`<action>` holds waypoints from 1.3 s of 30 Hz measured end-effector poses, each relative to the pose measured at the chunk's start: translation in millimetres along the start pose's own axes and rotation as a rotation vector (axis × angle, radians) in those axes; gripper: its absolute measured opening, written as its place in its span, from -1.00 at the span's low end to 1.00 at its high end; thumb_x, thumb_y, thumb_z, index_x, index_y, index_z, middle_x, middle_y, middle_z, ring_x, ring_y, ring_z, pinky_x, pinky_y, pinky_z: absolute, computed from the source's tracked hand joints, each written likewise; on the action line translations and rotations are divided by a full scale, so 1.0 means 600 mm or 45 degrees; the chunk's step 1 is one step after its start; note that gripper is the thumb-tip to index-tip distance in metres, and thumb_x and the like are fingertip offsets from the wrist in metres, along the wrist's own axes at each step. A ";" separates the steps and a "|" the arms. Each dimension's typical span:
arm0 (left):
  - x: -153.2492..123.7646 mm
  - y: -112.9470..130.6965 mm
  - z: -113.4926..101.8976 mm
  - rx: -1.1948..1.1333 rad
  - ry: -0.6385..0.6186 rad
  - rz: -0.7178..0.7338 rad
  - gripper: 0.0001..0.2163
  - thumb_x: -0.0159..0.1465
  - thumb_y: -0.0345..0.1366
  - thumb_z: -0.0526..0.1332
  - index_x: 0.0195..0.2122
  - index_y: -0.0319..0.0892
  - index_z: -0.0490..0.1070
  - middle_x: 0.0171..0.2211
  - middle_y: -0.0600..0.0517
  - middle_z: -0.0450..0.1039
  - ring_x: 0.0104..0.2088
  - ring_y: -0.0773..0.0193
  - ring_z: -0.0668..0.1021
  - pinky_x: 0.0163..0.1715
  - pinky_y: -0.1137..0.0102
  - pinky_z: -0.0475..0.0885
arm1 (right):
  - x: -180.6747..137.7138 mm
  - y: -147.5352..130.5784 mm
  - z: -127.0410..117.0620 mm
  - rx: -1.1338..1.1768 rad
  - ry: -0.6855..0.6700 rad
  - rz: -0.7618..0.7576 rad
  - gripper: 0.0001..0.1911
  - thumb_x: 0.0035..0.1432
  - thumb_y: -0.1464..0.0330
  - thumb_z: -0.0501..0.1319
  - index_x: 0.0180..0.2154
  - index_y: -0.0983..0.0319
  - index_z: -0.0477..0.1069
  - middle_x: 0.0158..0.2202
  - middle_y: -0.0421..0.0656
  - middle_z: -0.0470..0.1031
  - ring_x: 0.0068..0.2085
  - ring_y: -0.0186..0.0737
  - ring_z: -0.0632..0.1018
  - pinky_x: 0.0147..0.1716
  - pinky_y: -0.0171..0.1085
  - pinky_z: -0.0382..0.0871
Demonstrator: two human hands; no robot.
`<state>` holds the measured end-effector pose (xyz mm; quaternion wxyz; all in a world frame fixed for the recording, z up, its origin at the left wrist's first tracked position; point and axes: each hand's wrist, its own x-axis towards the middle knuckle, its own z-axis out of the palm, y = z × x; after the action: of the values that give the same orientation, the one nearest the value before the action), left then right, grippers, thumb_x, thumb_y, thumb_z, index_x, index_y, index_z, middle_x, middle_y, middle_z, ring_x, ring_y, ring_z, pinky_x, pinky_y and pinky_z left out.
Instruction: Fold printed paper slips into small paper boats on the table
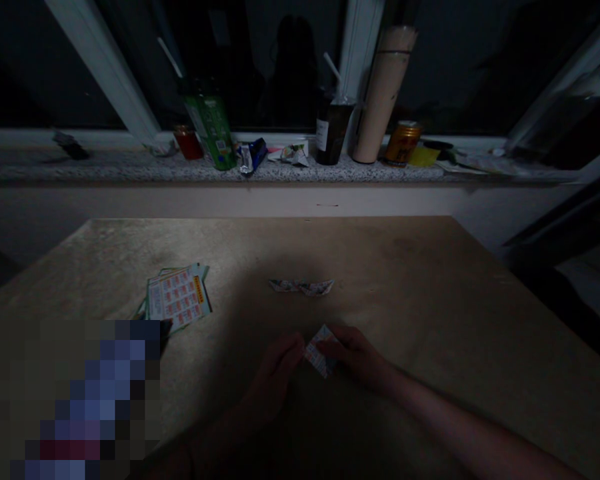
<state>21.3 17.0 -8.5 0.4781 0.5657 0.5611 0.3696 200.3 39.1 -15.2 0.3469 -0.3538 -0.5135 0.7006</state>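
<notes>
A small folded piece of printed paper (319, 355) sits between my two hands near the front middle of the table (420, 300). My left hand (275, 380) has its fingers closed against the paper's left edge. From the right, my right hand (357, 357) pinches the same paper. A finished folded paper boat (303, 287) lies flat on the table a little farther away. To the left lies a small stack of printed paper sheets (177, 299).
Behind the table runs a stone window sill (105, 167) with a green bottle (211, 130), a red can (187, 141), a dark cup with a straw (333, 127), a tall beige cylinder (383, 93), a gold can (403, 142) and wrappers. A blurred patch covers the lower left.
</notes>
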 end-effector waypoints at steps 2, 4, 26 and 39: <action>0.000 0.005 0.000 0.026 -0.043 0.017 -0.69 0.23 -0.03 0.04 -0.45 -0.15 0.36 -0.42 0.05 0.37 -0.34 0.20 0.42 -0.29 0.39 0.35 | -0.001 -0.003 0.001 -0.023 -0.004 -0.007 -0.65 0.07 0.09 0.22 -0.43 0.27 0.40 -0.55 -0.25 0.33 -0.55 -0.40 0.30 -0.56 -0.40 0.16; 0.002 0.011 0.001 0.104 -0.140 0.099 -0.69 0.24 -0.04 0.05 -0.49 -0.15 0.34 -0.47 0.07 0.33 -0.39 0.23 0.40 -0.34 0.41 0.33 | -0.002 -0.006 0.002 -0.052 0.003 -0.023 -0.64 0.06 0.08 0.22 -0.46 0.27 0.39 -0.56 -0.26 0.31 -0.56 -0.41 0.28 -0.57 -0.40 0.15; 0.009 0.019 0.005 0.401 -0.411 0.097 -0.66 0.23 -0.05 0.04 -0.49 -0.19 0.39 -0.51 0.06 0.35 -0.41 0.24 0.39 -0.44 0.46 0.27 | 0.002 -0.002 0.004 -0.362 0.183 -0.172 -0.59 0.15 0.08 0.11 -0.57 0.24 0.29 -0.61 -0.29 0.19 -0.55 -0.39 0.23 -0.57 -0.39 0.12; 0.008 0.027 -0.005 0.015 -0.205 -0.172 -0.66 0.17 0.01 0.11 -0.46 -0.18 0.41 -0.52 0.09 0.37 -0.44 0.26 0.40 -0.44 0.45 0.33 | -0.003 -0.007 0.006 -0.343 0.081 -0.118 -0.55 0.18 0.04 0.08 -0.57 0.24 0.25 -0.64 -0.30 0.17 -0.59 -0.43 0.18 -0.61 -0.39 0.03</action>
<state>23.6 23.4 7.2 0.5420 0.5572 0.5601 0.2865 198.3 36.9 -10.0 0.3444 -0.3951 -0.6074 0.5969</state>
